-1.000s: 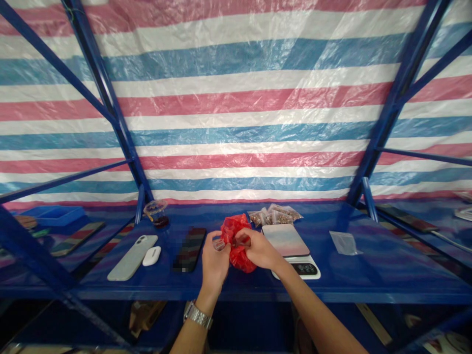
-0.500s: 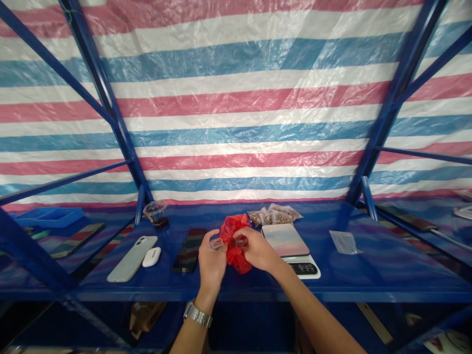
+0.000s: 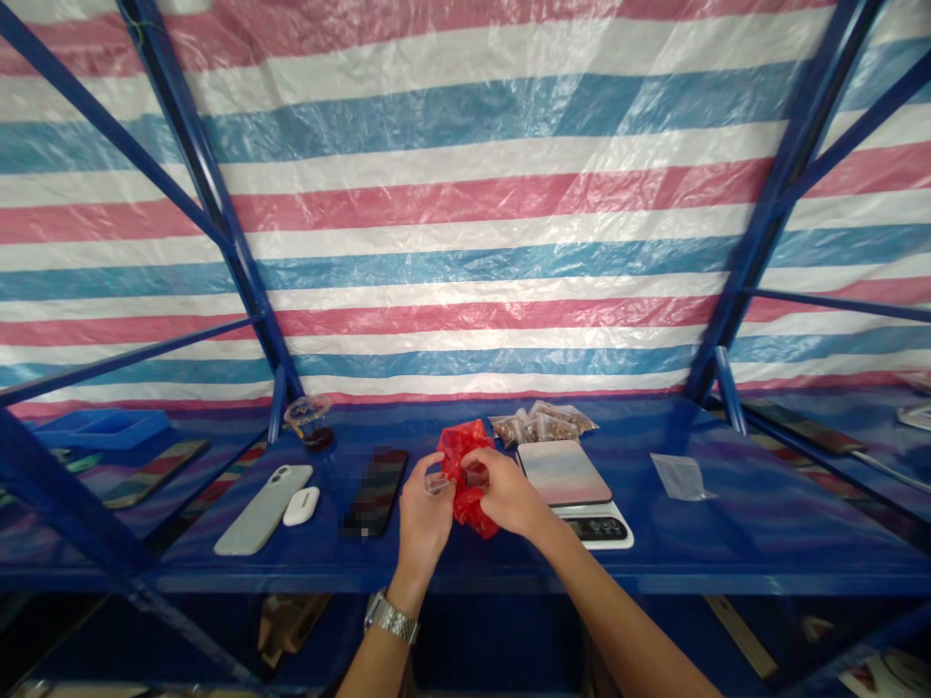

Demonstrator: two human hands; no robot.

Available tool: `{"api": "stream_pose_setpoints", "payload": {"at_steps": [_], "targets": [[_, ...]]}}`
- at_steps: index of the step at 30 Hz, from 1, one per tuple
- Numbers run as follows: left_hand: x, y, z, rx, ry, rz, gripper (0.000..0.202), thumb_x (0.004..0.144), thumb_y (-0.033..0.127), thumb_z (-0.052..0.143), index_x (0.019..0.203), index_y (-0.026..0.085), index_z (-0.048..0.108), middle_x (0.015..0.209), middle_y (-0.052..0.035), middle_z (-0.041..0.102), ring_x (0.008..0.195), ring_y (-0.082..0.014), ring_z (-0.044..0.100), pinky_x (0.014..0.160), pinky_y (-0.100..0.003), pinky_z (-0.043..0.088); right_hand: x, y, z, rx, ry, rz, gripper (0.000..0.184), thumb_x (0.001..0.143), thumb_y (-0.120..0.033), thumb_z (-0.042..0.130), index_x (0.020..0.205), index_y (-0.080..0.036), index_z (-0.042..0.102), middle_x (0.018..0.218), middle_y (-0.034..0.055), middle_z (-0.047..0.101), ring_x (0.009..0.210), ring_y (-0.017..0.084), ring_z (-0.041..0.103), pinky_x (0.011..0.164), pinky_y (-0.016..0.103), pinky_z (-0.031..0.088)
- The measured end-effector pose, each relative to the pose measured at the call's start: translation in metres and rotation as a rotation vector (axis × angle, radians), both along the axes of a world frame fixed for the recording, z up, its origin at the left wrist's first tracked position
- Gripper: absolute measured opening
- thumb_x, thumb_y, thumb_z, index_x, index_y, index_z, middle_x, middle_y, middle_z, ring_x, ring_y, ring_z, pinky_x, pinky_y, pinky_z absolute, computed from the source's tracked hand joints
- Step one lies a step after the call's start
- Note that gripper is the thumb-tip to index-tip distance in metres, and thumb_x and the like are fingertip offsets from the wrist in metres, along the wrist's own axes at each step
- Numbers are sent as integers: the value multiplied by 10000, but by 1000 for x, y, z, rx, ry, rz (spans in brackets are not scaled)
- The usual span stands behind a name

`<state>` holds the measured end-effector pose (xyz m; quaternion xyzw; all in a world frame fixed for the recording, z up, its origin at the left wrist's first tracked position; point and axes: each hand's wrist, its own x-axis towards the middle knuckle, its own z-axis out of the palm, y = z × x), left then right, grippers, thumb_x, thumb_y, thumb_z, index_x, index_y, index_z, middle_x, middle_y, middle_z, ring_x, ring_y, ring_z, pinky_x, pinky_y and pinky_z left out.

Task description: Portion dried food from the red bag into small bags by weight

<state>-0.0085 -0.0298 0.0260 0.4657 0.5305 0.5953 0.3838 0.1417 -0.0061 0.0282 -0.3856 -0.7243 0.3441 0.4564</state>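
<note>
A crumpled red plastic bag (image 3: 465,441) stands at the middle of the blue shelf, between my two hands. My left hand (image 3: 426,509) is closed at the bag's left side, around a small clear plastic piece (image 3: 436,482) whose kind I cannot make out. My right hand (image 3: 505,492) pinches at the bag's opening from the right, and its fingertips partly cover the red film. Something small and brownish shows by those fingertips, too hidden to name. Right of the bag lies a white digital scale (image 3: 563,472). Behind the scale rest several small clear bags (image 3: 545,424) with brown contents.
A flat zip bag (image 3: 682,477) lies to the right. On the left are a pale phone (image 3: 263,511), a white earbud case (image 3: 301,505), a black phone (image 3: 378,491) and a plastic cup (image 3: 312,427) with dark liquid. Blue metal posts (image 3: 251,310) frame the shelf (image 3: 451,572).
Both hands and the red bag have shifted very slightly to the right. My hands keep the same hold, and the things around them stay as they were.
</note>
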Motion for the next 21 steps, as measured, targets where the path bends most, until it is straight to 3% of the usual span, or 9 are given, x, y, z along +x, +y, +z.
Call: {"api": "stream_pose_setpoints", "payload": {"at_steps": [8,14,18,21], "targets": [[3,-3,12,-49,-94,5,392,696,129,716,1089,132,723,876,-106,799,778,-234,754,713,-311,584,6,7,-5,-52,-20,-64,398,627,16,533,933,-186,688,951,44,761,897,219,724,841,333,563],[2,-4,14,-90,-104,-31,390,724,136,710,1114,159,715,970,-105,803,800,-213,756,745,-300,578,11,5,4,-68,-51,-121,394,655,29,518,936,-193,683,946,35,770,889,207,731,828,313,553],[1,-4,12,-96,-104,24,386,723,139,724,1107,148,694,883,-92,797,768,-213,753,706,-290,574,14,3,11,-25,-104,-206,376,670,32,529,924,-188,697,942,41,764,888,209,718,833,316,542],[1,-4,12,-87,-52,26,379,727,130,707,1104,147,679,862,-77,793,763,-206,752,692,-280,569,11,0,11,-33,-92,-116,402,658,40,525,939,-185,704,954,46,767,891,206,722,833,312,550]]}}
